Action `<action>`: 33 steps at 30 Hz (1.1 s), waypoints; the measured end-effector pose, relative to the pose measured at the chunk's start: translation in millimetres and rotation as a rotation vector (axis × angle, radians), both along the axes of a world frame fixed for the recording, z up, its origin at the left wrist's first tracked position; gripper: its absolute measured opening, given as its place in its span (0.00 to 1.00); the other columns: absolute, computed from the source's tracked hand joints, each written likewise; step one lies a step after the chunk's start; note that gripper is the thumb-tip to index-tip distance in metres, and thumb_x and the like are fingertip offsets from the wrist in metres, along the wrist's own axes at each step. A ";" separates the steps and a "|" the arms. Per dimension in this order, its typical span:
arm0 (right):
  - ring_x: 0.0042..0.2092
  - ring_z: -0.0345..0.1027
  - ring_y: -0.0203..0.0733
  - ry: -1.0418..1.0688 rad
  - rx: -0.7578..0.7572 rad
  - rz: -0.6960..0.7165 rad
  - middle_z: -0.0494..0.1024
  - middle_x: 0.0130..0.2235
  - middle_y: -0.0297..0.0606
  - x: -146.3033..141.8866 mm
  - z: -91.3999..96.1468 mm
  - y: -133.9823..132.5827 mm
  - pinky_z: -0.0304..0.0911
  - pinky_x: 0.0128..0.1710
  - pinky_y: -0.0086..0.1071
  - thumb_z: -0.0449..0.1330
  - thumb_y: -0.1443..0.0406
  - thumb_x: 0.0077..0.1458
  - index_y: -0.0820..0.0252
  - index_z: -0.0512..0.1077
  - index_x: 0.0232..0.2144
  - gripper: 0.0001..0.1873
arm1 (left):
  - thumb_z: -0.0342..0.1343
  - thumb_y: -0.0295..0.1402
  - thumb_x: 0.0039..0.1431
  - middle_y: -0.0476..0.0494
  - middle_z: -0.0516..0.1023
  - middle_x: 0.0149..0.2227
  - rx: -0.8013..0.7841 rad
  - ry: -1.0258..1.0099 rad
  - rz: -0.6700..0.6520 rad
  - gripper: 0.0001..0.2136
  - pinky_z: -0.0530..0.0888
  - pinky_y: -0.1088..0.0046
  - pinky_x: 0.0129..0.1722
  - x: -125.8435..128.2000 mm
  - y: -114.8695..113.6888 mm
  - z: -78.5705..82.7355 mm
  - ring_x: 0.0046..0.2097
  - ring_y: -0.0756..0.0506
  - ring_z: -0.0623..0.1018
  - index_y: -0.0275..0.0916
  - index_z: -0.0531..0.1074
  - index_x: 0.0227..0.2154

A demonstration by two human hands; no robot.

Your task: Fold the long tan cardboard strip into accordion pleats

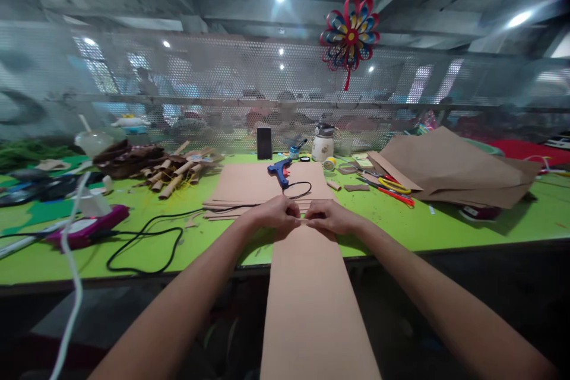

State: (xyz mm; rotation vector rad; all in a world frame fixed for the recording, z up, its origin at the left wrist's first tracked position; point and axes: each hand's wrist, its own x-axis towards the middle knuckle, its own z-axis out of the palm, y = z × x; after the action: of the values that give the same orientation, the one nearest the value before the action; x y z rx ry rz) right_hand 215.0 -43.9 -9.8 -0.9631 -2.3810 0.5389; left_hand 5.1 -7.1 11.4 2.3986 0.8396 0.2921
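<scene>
A long tan paper strip (312,303) runs from the green table (445,225) toward me and hangs over its front edge. My left hand (278,214) and my right hand (332,218) meet at the strip's far end, fingers curled and pinching its edge. Just beyond them lies a stack of tan sheets (249,187) with a blue glue gun (279,172) resting on top, its black cord (146,237) trailing left.
Rolled brown paper pieces (173,175) lie at left, a pink object (86,228) nearer. Red and yellow scissors (394,189) and large brown sheets (449,169) sit at right. A jar (323,143) and black box (264,143) stand by the mesh screen. A paper flower (350,32) hangs above.
</scene>
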 end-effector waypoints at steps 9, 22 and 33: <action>0.32 0.66 0.35 0.015 0.069 -0.020 0.72 0.29 0.37 -0.6 -2.9 -3.3 0.60 0.33 0.28 0.58 0.64 0.54 0.63 0.76 0.30 0.09 | 0.54 0.29 0.46 0.47 0.72 0.26 0.131 -0.002 -0.029 0.07 0.62 0.77 0.27 -0.8 3.7 -6.2 0.28 0.50 0.68 0.35 0.76 0.28; 0.35 0.63 0.38 -0.097 0.325 -0.030 0.71 0.31 0.40 -0.7 -14.3 -4.8 0.58 0.35 0.30 0.55 0.68 0.56 0.63 0.74 0.30 0.07 | 0.52 0.33 0.52 0.48 0.71 0.29 0.249 0.074 0.035 0.06 0.61 0.77 0.27 -8.3 -11.9 -6.0 0.29 0.50 0.67 0.37 0.71 0.31; 0.35 0.59 0.39 -0.377 0.332 -0.084 0.69 0.32 0.39 1.6 -4.6 -10.6 0.54 0.33 0.31 0.53 0.67 0.57 0.63 0.67 0.31 0.05 | 0.49 0.28 0.57 0.46 0.67 0.31 0.470 -0.026 -0.040 0.03 0.62 0.75 0.31 -8.2 -22.8 -15.3 0.32 0.49 0.65 0.36 0.65 0.28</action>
State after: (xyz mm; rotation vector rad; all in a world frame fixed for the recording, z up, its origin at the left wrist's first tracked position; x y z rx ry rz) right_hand 216.7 -54.5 -14.4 -1.0767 -2.6262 -0.0828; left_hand -3.1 -29.9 -3.9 2.8315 0.7752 0.5562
